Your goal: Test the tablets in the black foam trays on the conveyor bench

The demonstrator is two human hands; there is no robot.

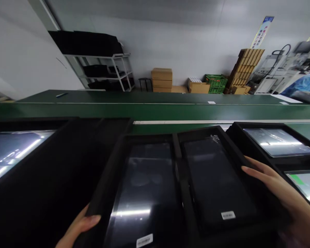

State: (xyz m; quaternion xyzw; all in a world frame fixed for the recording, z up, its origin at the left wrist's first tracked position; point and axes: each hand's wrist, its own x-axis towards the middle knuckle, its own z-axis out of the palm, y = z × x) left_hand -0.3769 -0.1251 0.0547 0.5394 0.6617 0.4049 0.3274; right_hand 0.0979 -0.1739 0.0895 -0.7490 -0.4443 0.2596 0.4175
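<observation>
A black foam tray (181,193) with two side-by-side compartments is gripped between my hands, slightly tilted. A dark glass screen panel (147,179) lies in its left compartment and a second screen panel (217,172) in the right one, each with a small white label near its lower edge. My left hand (80,225) is closed on the tray's left edge, thumb on top, the other fingers mostly hidden beneath. On the right edge, my right hand (276,182) is closed with its thumb over the rim and fingers around the side.
Another black tray (271,160) with reflective panels sits at right. To the left are black foam (67,165) and a shiny film-covered panel (15,148). Behind runs a green conveyor bench (113,112); farther back stand a shelf rack (121,69), cardboard boxes (162,79) and green crates (215,82).
</observation>
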